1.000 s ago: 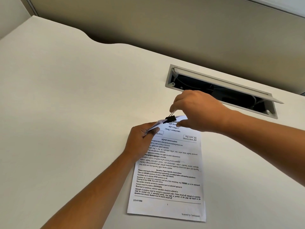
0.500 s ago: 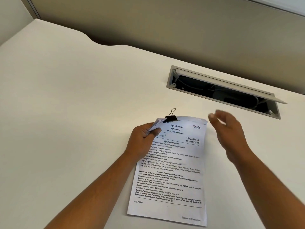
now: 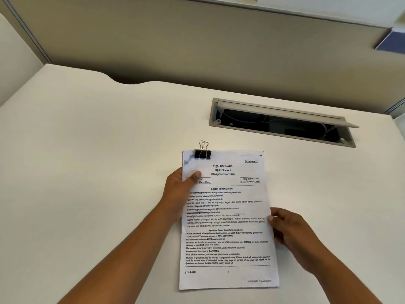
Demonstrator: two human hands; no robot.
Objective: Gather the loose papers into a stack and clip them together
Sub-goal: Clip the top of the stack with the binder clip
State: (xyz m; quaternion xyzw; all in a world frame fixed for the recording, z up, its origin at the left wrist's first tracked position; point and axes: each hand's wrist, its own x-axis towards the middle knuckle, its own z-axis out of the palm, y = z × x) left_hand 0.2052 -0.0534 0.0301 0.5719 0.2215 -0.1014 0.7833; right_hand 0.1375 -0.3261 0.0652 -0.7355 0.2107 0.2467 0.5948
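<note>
A stack of printed papers [image 3: 228, 218] sits squared up in front of me on the white desk [image 3: 87, 172]. A black binder clip [image 3: 203, 153] with its wire handles up grips the stack's top left corner. My left hand [image 3: 180, 191] holds the stack's left edge, thumb on the top sheet below the clip. My right hand [image 3: 289, 229] holds the right edge near the middle, thumb on the top sheet and fingers behind the paper.
An open grey cable hatch [image 3: 282, 122] with dark wiring inside is cut into the desk beyond the papers, at right. A beige partition wall [image 3: 197, 40] stands behind the desk's curved back edge.
My right hand let go of the clip, swung away, then came down to hold the stack's right edge. The stack now sits straight. The view has tilted up.
</note>
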